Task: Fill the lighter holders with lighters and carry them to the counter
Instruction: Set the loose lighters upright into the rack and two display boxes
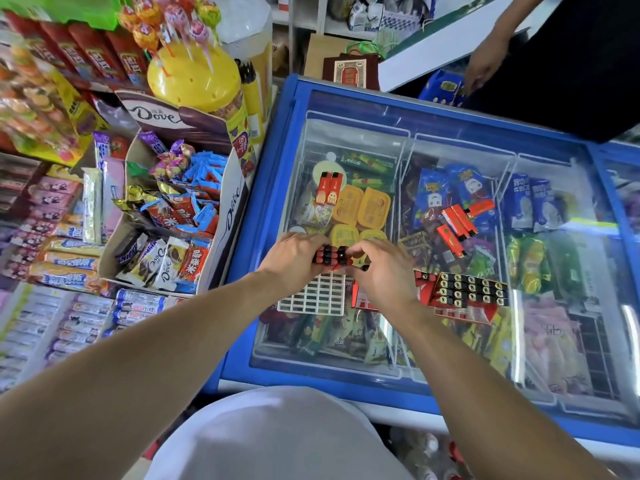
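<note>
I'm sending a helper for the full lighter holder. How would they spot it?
On the blue freezer's glass lid, look right of the right hand. The full holder is red with black lighter tops in every slot; the white holder beside the hands has mostly empty slots.

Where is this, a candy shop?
Probably a small corner shop. A glass-topped freezer full of ice creams sits beside a Dove box of chocolates and a yellow lollipop tub. Both hands are sorting lighters on the freezer lid.
</note>
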